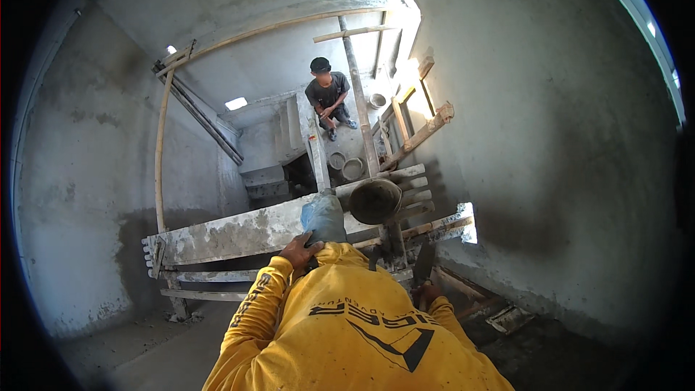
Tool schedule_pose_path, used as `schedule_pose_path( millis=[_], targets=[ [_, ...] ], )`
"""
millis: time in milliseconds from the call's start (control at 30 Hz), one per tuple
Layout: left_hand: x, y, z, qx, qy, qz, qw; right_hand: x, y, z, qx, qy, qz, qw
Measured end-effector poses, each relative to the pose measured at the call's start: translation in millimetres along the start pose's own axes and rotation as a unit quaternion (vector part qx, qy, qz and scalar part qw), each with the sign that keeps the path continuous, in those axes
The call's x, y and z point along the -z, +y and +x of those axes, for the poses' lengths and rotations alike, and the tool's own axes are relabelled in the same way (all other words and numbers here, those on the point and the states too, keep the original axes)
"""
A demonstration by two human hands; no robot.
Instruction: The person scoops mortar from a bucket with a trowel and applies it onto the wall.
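Holding the trowel (423, 264) well probably calls for a steady wrist, with the blade kept clear of the wooden poles (413, 206). Right of centre and low in the frame, the right hand (427, 295) appears closed around its handle. The left hand (300, 252) lies against what looks like a blue-grey trouser knee (324, 219); I cannot tell whether it grips anything. The 1 blade looks dark, flat and narrow, pointing upward, below the bucket (375, 201).
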State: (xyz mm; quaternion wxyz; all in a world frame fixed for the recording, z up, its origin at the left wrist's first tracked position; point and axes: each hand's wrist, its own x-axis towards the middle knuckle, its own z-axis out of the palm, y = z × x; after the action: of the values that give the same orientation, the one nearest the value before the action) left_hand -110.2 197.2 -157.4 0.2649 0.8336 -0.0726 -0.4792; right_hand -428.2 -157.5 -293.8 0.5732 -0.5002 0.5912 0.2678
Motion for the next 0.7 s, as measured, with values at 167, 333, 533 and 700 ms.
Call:
schedule_pose_path(
  millis=[167, 333, 533, 700],
  targets=[
    [-4.2, -1.2, 1.1, -0.014, 0.023, -0.005, 1.0, 3.1, 27.8, 20.9, -0.05, -0.035, 0.114, 0.992],
    [-3.9, -4.4, 4.0, -0.01, 0.013, 0.0, 1.0, 5.9, 19.3, 14.1, -0.068, -0.033, 0.128, 0.989],
    [-0.5, -4.9, -1.2, 0.004, -0.004, -0.018, 1.0, 11.2, -13.7, -0.1, -0.041, 0.051, -0.017, 0.998],
    [-9.0, -29.3, 6.2, -0.001, 0.016, -0.083, 0.996, 21.1, -22.8, 18.9, 0.126, 0.032, -0.211, 0.969]
  ],
)
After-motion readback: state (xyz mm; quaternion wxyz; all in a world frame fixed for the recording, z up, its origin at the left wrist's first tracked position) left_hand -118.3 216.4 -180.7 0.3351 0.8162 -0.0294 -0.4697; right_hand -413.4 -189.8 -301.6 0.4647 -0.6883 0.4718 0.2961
